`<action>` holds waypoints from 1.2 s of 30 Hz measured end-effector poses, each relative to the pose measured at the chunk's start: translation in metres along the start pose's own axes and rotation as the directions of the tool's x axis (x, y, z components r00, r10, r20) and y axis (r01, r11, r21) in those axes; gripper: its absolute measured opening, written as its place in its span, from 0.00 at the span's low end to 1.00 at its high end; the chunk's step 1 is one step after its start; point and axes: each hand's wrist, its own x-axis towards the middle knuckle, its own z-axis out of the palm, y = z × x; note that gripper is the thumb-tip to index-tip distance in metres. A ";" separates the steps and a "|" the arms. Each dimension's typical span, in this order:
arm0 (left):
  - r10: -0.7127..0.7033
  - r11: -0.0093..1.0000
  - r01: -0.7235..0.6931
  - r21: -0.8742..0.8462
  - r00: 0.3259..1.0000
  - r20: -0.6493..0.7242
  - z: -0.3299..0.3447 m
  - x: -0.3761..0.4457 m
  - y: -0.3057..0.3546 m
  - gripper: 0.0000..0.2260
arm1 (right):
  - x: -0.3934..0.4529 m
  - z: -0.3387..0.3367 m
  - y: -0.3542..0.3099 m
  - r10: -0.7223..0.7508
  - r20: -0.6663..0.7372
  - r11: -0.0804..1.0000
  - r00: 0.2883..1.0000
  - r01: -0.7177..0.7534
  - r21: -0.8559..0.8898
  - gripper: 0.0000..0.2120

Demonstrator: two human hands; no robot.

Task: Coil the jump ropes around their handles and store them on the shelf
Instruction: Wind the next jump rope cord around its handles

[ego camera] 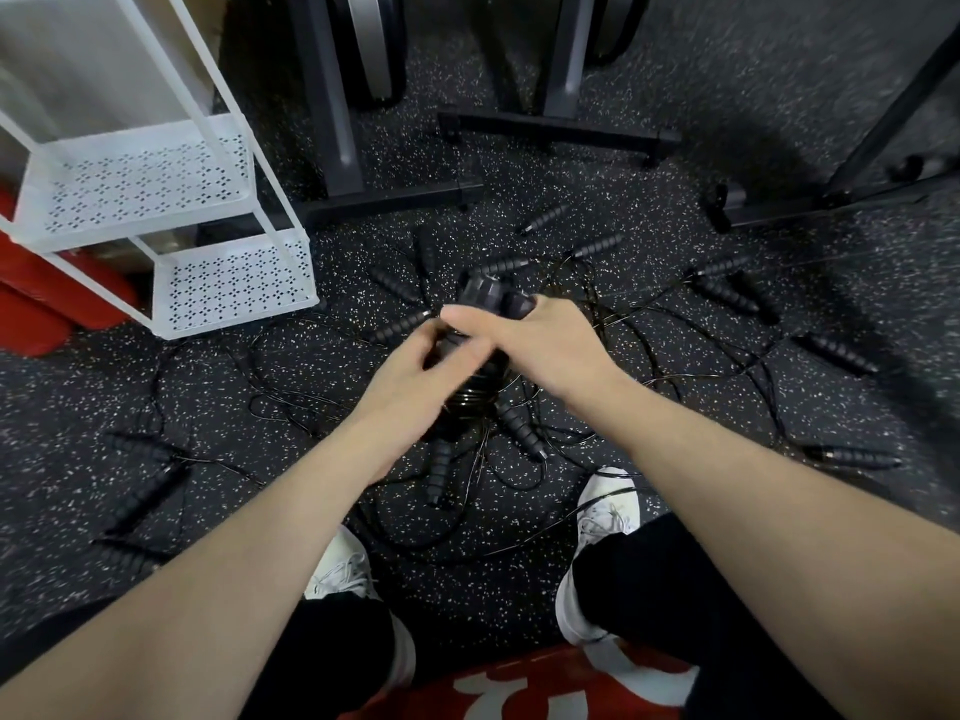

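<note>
Your right hand point(540, 337) has its fingers curled around a pair of black handles point(491, 298) held together, and your left hand point(421, 374) pinches at the cord just below, where tight turns of rope point(470, 397) already wrap the bundle. You look to be mid-coil on this one. Next, finish the wrap, then carry it left to the white shelf point(156, 179). Many more jump ropes point(727, 296) lie loose and tangled on the floor point(260, 407) around you.
</note>
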 end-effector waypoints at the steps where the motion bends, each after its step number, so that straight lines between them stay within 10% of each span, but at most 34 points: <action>1: 0.018 0.997 -0.015 0.081 0.999 -0.032 0.002 0.001 -0.001 0.13 | 0.000 0.002 0.002 0.012 0.014 1.000 1.000 -0.013 0.015 0.17; 5: 0.033 0.993 -0.012 0.116 0.983 -0.180 0.005 0.003 -0.007 0.11 | 0.001 0.006 0.008 0.019 0.066 0.999 0.998 -0.021 0.029 0.20; 11: -0.229 0.925 0.144 -0.351 0.950 -0.213 -0.002 0.007 -0.001 0.22 | 0.003 0.005 0.007 -0.112 0.056 0.969 0.992 0.122 -0.215 0.18; 18: -0.253 0.705 0.244 -0.666 0.964 0.084 -0.009 0.005 0.009 0.24 | -0.001 -0.008 0.005 -0.200 0.133 0.948 0.971 0.226 -0.223 0.24; 29: -0.190 0.631 0.464 -0.622 0.869 0.456 -0.016 -0.007 0.006 0.22 | -0.003 -0.007 0.003 -0.257 0.163 0.964 0.953 0.265 -0.028 0.49; 36: -0.182 0.686 0.476 -0.551 0.845 0.503 -0.012 -0.008 0.001 0.29 | -0.007 -0.005 0.006 -0.170 0.408 0.976 0.897 0.095 0.197 0.24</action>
